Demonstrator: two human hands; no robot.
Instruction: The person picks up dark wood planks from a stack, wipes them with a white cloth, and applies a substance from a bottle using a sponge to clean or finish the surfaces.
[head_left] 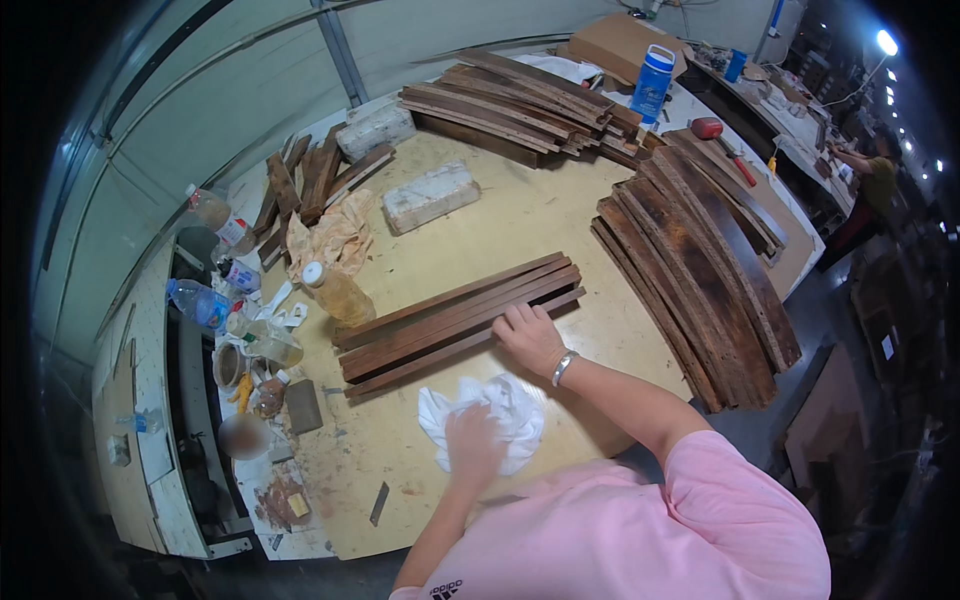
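Several dark brown wooden strips (455,317) lie side by side in front of me, with narrow gaps between some of them. My right hand (527,338), with a silver bracelet at its wrist, has its fingers curled over the nearest strip (425,358) toward its right end. Closer to my body, a crumpled white cloth (520,415) lies on the table. My left hand (474,440) is on that cloth, its fingers smeared by motion, so its grip does not show. A bottle of yellowish liquid with a white cap (340,295) stands by the strips' left end.
Curved wooden pieces are stacked at the right (690,270) and the back (510,105). A wrapped pale block (432,197) lies behind the strips. Bottles, a peach-coloured rag (335,235) and a dark block (303,407) line the left. Another person (880,185) is at the far right.
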